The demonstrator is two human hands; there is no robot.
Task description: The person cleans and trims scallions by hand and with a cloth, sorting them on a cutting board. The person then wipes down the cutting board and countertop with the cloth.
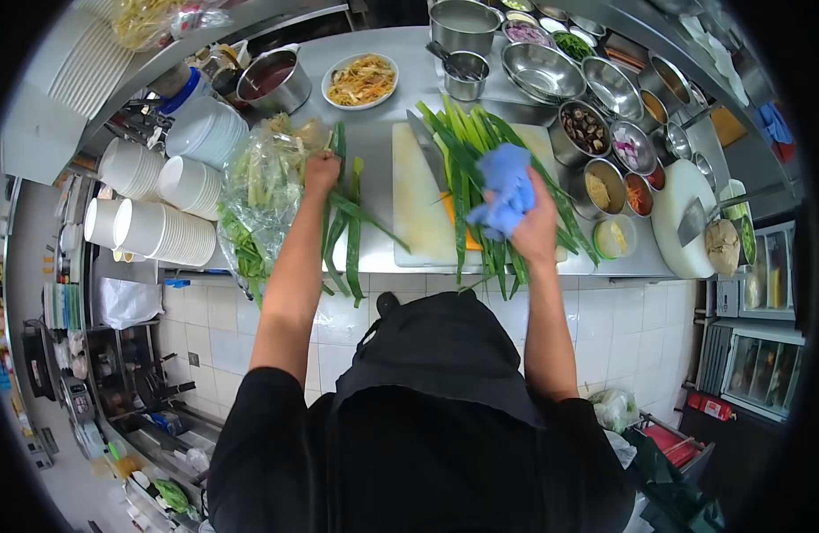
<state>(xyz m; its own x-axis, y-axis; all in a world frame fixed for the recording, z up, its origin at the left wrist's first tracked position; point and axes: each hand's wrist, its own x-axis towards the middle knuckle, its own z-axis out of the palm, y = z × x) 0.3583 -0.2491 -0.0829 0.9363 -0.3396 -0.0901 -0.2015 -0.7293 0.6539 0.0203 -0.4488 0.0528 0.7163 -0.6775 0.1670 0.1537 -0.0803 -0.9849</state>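
My left hand is closed in a fist at the edge of a clear plastic bag of leafy greens. Long green onion stalks pass by the fist and hang over the counter's front edge; the fist seems wrapped round one of them. In my right hand is a crumpled blue cloth, held over a bunch of green onions. That bunch lies across the white cutting board. A knife rests on the board left of the bunch, and something orange shows partly beneath the leaves.
Stacked white bowls stand at the left. Behind are a pot of dark liquid, a plate of noodles and a metal bowl. Several ingredient containers and a round white board with a cleaver line the right.
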